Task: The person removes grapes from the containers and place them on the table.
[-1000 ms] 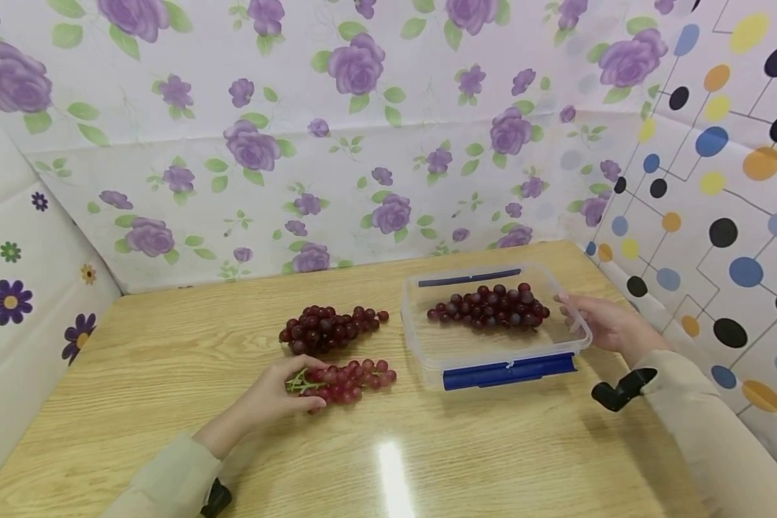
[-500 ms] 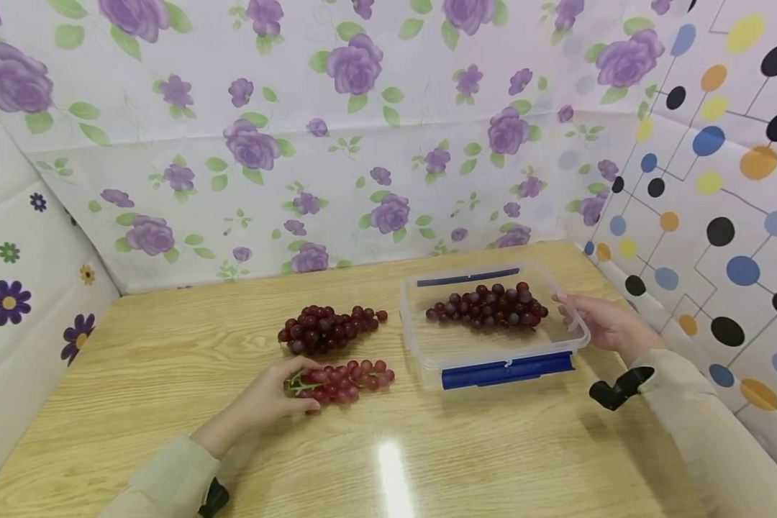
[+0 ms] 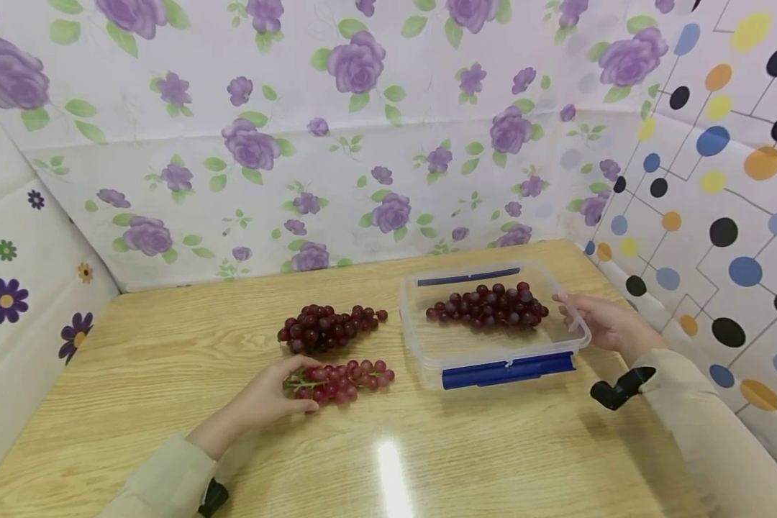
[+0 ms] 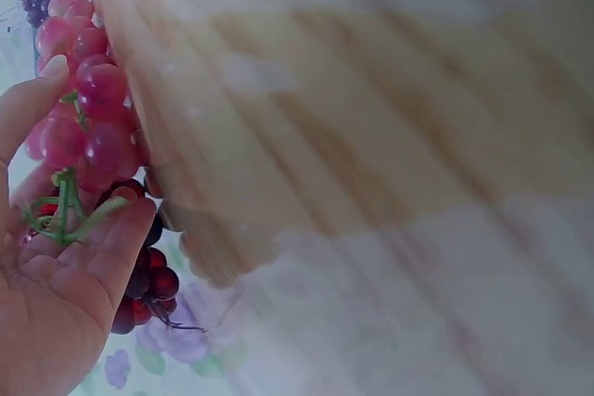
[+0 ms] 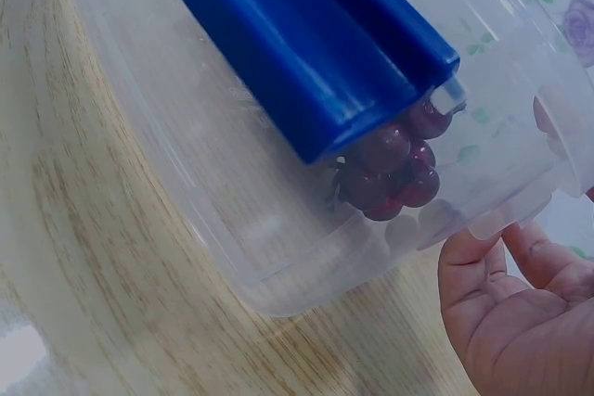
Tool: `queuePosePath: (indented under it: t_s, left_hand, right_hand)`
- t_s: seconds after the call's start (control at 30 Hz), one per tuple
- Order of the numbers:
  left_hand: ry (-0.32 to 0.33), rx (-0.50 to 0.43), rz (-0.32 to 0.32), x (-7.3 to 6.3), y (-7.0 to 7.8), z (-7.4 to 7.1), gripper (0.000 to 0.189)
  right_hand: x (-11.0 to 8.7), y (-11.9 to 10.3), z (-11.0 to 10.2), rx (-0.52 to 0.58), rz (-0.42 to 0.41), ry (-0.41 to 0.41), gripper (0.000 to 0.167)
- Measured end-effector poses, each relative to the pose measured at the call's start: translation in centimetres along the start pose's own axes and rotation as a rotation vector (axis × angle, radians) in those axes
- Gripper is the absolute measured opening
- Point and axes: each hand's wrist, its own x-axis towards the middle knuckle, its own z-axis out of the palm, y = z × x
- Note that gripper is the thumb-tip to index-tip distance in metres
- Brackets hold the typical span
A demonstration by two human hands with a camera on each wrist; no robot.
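Note:
In the head view my left hand (image 3: 265, 394) curves around the stem end of a bunch of light red grapes (image 3: 350, 380), thumb on the near side and fingers on the far side. Its thumb lies against the grapes (image 4: 93, 99) in the left wrist view, the green stem over the palm. A bunch of dark grapes (image 3: 326, 327) lies just behind. To the right stands a clear plastic container (image 3: 437, 362) with blue latches; another dark bunch (image 3: 492, 308) lies inside. My right hand (image 3: 609, 325) holds the container's right rim; its fingers are partly hidden there.
Everything sits on a wood-grain table (image 3: 188, 331). A purple-flowered sheet (image 3: 337, 165) hangs along the back edge, a dotted sheet (image 3: 719, 237) on the right and another flowered sheet (image 3: 26, 302) on the left. Glare (image 3: 391, 467) shows on the table's front middle.
The left thumb and fingertips have shifted very slightly back to the left along the light red grapes. The bunches, the container and the right hand stay where they were.

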Motion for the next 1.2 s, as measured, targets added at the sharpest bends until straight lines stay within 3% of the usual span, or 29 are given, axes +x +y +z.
queuePosePath:
  t_s: [0.27,0.43,0.73,1.2]
  left_hand:
    - [-0.026,-0.1,0.012,0.0,0.4,-0.4,0.057]
    - [-0.025,-0.054,0.054,0.1,0.8,-0.7,0.055]
    - [0.029,0.125,0.193,0.8,2.1,-1.2,0.052]
    - [0.064,0.108,0.309,3.0,4.3,-1.6,0.048]
  right_hand:
    - [-0.1,0.0,0.0,0.037,0.007,-0.009,0.026]
    - [-0.2,-0.2,0.0,0.05,0.022,-0.002,0.023]
    - [0.0,-0.3,0.0,0.037,0.033,0.009,0.02]
    - [-0.1,-0.1,-0.1,0.02,0.03,0.002,0.021]
